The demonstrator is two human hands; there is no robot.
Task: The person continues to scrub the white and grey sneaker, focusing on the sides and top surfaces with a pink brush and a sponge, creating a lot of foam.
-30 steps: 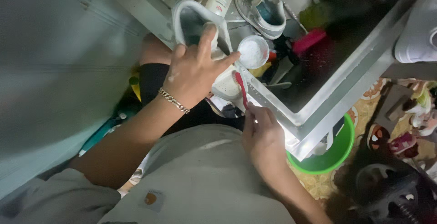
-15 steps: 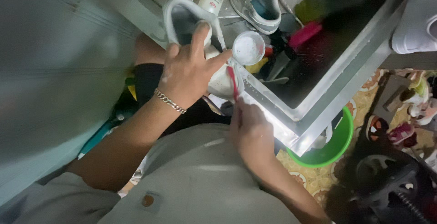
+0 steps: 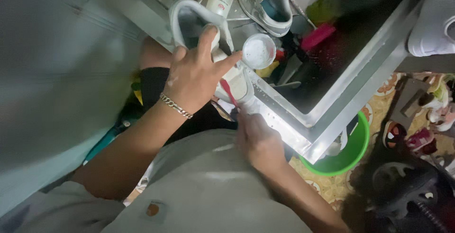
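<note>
Gripping a white sneaker [image 3: 199, 22] from above, the left hand [image 3: 194, 79] steadies it while the right hand [image 3: 259, 143], just below, clasps a red brush [image 3: 228, 91] against its side.

The scene is dimly lit overall. Bright glare is thrown off the metal tray rim [image 3: 303, 133], and the light seems to come from above it. Left of the rim a grey surface [image 3: 57, 72] is smeared by motion blur. Right of the rim, the floor clutter [image 3: 417, 190] is sunk in deep shadow, with details lost.
</note>
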